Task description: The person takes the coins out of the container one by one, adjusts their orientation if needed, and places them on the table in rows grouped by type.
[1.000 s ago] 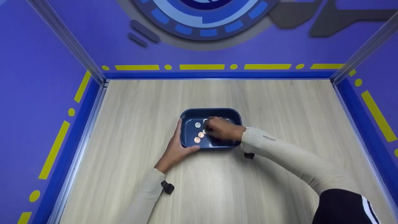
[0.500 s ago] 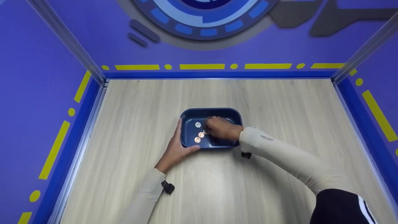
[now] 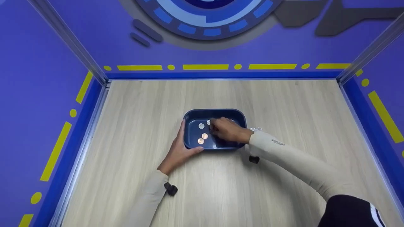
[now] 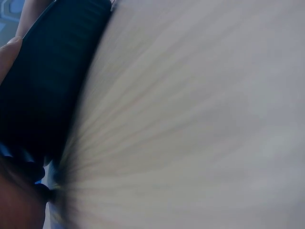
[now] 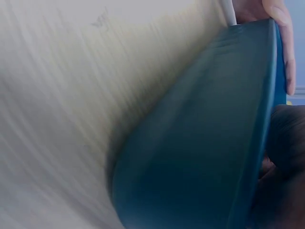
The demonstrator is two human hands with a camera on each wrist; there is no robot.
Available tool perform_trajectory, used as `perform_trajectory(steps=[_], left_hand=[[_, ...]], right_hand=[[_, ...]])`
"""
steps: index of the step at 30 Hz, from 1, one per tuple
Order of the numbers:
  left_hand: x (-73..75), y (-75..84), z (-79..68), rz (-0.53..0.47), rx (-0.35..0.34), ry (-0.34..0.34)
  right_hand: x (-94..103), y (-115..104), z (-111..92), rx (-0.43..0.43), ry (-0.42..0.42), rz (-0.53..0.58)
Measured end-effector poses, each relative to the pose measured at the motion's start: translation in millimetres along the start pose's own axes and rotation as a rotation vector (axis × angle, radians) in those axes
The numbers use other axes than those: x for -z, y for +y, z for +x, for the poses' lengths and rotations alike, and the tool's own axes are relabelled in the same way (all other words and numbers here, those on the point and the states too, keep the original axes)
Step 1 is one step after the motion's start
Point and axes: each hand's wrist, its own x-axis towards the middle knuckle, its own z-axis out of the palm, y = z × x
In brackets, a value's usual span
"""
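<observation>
Far left: purple-blue wall panel [image 3: 34, 78] with yellow dashes and dots, metal rail along its base. Pale wood-grain tabletop [image 3: 135, 116] begins there. Left forearm in beige sleeve [image 3: 146, 198]; small black device [image 3: 170, 189] at the wrist. Left hand [image 3: 178, 153] grips the near left corner of the dark blue tray [image 3: 214, 113]: fingers along the left wall, thumb along the near side. Tray is rectangular, rounded corners, flat on the tabletop around mid-width.

Inside it, left part: silver coin [image 3: 201, 125] lying flat; just below, two copper coins [image 3: 204, 136] near each other. Another silver coin [image 3: 208, 122] sits right beside the right hand [image 3: 225, 129], which reaches in over the right wall, fingers curled downward. Fingertips shadowed; cannot tell whether they pinch anything.

Just right of the tray: small silvery pieces [image 3: 255, 129] on the tabletop, partly behind the right beige sleeve [image 3: 293, 160]. Farther right, black upper sleeve [image 3: 347, 211] with white stripes, then the right wall panel [image 3: 382, 94].
</observation>
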Motion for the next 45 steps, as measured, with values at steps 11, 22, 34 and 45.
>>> perform_trajectory(steps=[11,22,34,45], left_hand=[[0.4,-0.2,0.5,0.007,-0.005,0.008],[-1.1,-0.8,1.6,0.026,-0.009,0.005],[-2.6,-1.4,1.1,0.039,-0.015,0.008],[-1.2,-0.4,1.9,0.037,-0.022,0.007]], right_hand=[[24.7,-7,-23,0.001,0.121,0.086],[36.0,-4,-44,-0.032,0.192,0.139],[50.7,12,-69,-0.078,0.293,0.227],[55.9,26,-88,-0.208,0.333,0.331]])
